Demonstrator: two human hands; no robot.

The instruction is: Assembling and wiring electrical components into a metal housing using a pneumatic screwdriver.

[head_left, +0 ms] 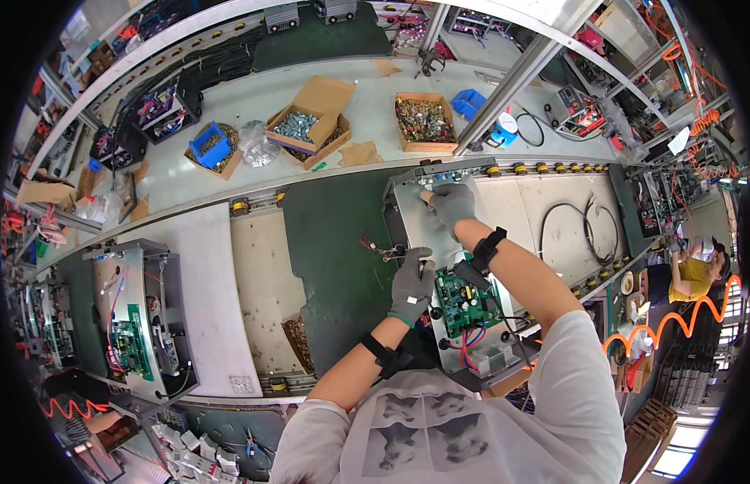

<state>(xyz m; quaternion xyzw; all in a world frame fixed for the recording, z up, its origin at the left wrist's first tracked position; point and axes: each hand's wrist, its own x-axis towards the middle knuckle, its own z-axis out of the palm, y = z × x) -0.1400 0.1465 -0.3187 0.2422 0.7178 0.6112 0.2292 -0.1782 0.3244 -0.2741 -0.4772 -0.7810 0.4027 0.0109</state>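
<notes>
In front of me lies an opened metal chassis (414,211), with a bare plate at its far part and a green circuit board (470,305) at its near part. My right hand (454,205), in a grey glove, is over the far part of the plate with its fingers curled; what they hold, if anything, is hidden. My left hand (411,287), also gloved, is at the chassis's left edge with its fingertips pressed together. Thin dark wires (381,250) with small connectors reach out beside its fingertips. Red and blue wires (469,342) run from the board's near end.
A green mat (335,258) lies under and left of the chassis. Further left is a second opened chassis (133,323). Open boxes of screws (425,121) and a blue bin (210,146) stand on the far shelf. A black cable (589,230) is coiled at right. A co-worker (688,270) is far right.
</notes>
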